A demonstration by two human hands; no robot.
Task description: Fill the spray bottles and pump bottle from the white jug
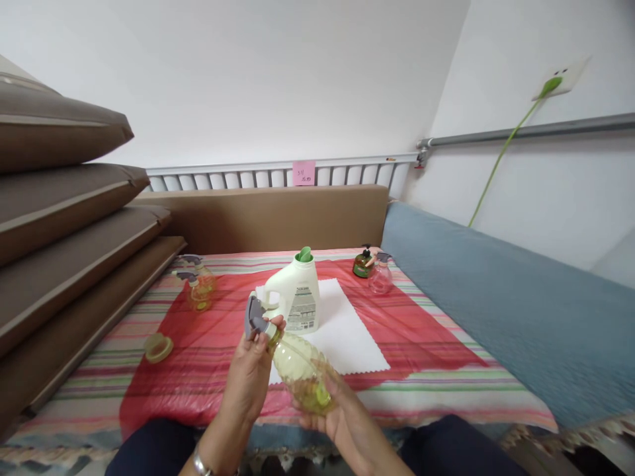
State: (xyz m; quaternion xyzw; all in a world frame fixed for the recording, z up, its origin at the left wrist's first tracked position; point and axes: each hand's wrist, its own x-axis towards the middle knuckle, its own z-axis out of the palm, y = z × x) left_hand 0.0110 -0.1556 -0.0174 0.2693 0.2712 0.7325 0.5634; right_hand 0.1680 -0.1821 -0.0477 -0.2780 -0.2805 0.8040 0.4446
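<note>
A clear yellow spray bottle [297, 360] with a grey trigger head is held tilted in front of me, its head up to the left. My left hand [253, 360] grips it at the neck, just below the trigger. Around its lower body my right hand [332, 410] is closed, with the base near the palm. Just behind stands a white detergent jug [302, 297], upright and uncapped, with green plastic at its mouth. The jug rests on a white scallop-edged sheet [354, 340].
Yellow spray bottles [201, 294] stand at the left, near a round yellowish lid [159, 348]. A green pump bottle [362, 264] and a pink spray bottle [381, 277] are at the back right. Brown cushions [64, 198] are stacked left. Red plastic film [426, 330] covers the striped cloth.
</note>
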